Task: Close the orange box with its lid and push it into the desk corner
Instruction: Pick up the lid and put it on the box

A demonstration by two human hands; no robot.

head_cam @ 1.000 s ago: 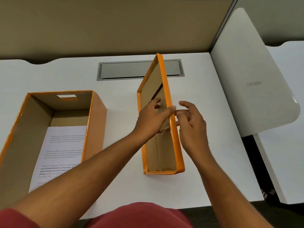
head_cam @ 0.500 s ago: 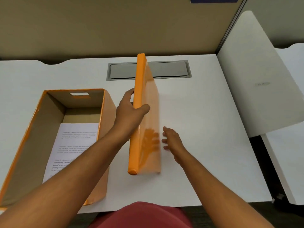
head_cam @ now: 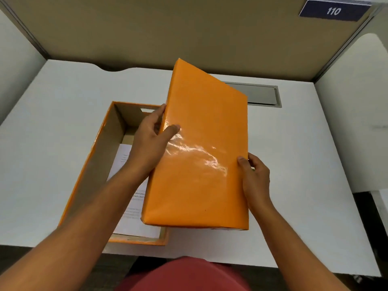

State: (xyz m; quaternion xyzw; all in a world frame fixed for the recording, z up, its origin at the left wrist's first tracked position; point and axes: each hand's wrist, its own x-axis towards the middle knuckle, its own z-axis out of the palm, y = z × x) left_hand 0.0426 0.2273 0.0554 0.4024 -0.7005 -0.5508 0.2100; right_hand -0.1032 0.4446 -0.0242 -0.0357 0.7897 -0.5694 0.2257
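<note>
The glossy orange lid [head_cam: 201, 148] is held above the desk, top face up and tilted, overlapping the right side of the orange box [head_cam: 98, 156]. My left hand [head_cam: 151, 139] grips the lid's left edge, thumb on top. My right hand [head_cam: 255, 175] holds its right edge. The box stands open on the white desk [head_cam: 52, 122], with brown cardboard walls inside and a printed white sheet [head_cam: 134, 223] on its floor. The box's right wall is hidden behind the lid and my left arm.
A grey cable hatch [head_cam: 262, 95] is set into the desk behind the lid. Tan partition panels [head_cam: 168, 32] close the back, meeting white side panels at the left and right corners. A blue sign reading 110 [head_cam: 333, 11] hangs top right.
The lid has gone from standing on its edge to top face up and has moved left over the box. My right hand, off it half a second ago, now grips its right edge.
</note>
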